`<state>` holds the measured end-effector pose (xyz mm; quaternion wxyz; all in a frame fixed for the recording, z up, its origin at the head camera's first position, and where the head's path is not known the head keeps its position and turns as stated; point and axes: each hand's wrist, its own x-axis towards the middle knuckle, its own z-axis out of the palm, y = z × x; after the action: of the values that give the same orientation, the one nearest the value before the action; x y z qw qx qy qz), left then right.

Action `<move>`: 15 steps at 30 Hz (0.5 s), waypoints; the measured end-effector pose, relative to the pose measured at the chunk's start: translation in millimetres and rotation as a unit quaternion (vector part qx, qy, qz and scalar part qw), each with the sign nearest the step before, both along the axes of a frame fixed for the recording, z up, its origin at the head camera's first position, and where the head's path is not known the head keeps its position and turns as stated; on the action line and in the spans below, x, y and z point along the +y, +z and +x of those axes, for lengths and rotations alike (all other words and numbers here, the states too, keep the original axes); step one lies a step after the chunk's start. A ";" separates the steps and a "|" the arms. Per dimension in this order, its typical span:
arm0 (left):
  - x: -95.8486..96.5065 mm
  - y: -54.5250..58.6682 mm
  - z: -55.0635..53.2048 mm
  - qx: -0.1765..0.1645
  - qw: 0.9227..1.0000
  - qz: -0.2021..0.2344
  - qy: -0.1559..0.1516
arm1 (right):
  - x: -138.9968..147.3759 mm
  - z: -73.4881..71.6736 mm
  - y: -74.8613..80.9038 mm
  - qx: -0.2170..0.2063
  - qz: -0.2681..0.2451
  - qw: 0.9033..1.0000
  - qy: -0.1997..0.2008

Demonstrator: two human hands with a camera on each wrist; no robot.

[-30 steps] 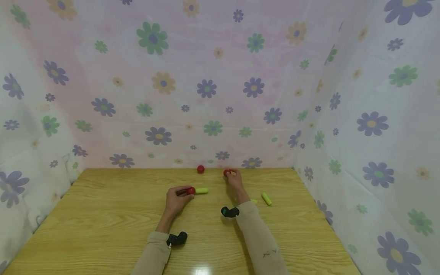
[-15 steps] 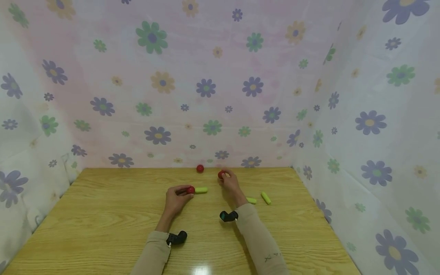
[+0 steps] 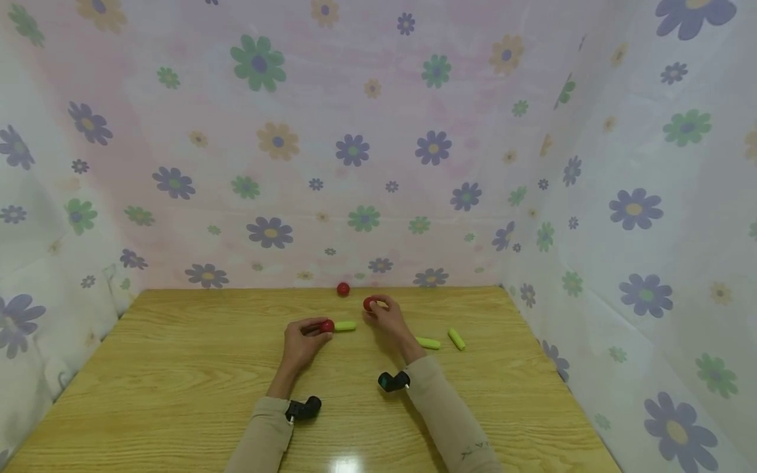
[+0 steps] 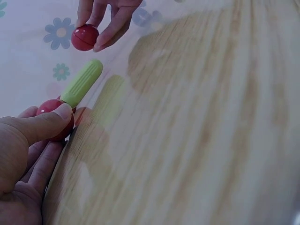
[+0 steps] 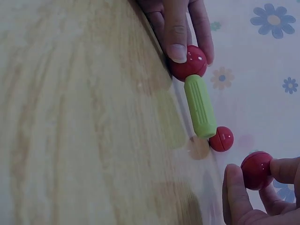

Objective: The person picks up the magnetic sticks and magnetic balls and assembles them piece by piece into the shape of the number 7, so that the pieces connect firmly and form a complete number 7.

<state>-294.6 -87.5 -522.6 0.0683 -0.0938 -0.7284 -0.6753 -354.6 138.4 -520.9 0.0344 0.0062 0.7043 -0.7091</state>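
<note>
My left hand (image 3: 302, 345) pinches a red ball (image 4: 56, 119) between thumb and fingers, low over the table. A light green ribbed rod (image 4: 83, 84) sticks out from that ball toward the right, its far end free. My right hand (image 3: 389, 318) holds a second red ball (image 5: 257, 170) by its fingertips and thumb, a short gap beyond the rod's free end. A seam line runs round this ball in the left wrist view. A third red ball (image 3: 343, 289) lies at the table's back edge, untouched.
Two more green rods lie to the right: one (image 3: 428, 343) beside my right wrist, another (image 3: 457, 339) farther right. The wooden table (image 3: 177, 381) ends at a flower-patterned cloth (image 3: 378, 164) behind and at both sides. Black wrist cameras sit on both sleeves.
My right hand has moved left and slightly nearer with its red ball, approaching the rod's free end. The left hand has stayed nearly still. A green rod formerly behind the right wrist now shows more.
</note>
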 end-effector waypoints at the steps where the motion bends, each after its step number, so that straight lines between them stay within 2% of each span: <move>1: 0.0 -0.1 -0.1 0.001 1.000 0.001 0.001 | -0.5 1.2 0.1 0.000 0.001 1.000 0.001; 5: -0.1 -0.2 -0.4 0.001 1.000 0.003 0.003 | -2.7 4.7 0.2 -0.003 -0.014 1.000 0.004; 15: 1.4 -1.0 -0.9 -0.001 1.000 -0.002 0.006 | -4.4 14.3 -2.4 -0.007 0.000 1.000 0.016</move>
<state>-295.5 -86.0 -523.5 0.0711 -0.0890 -0.7305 -0.6734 -340.3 134.0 -523.3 0.0503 -0.0003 0.7039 -0.7085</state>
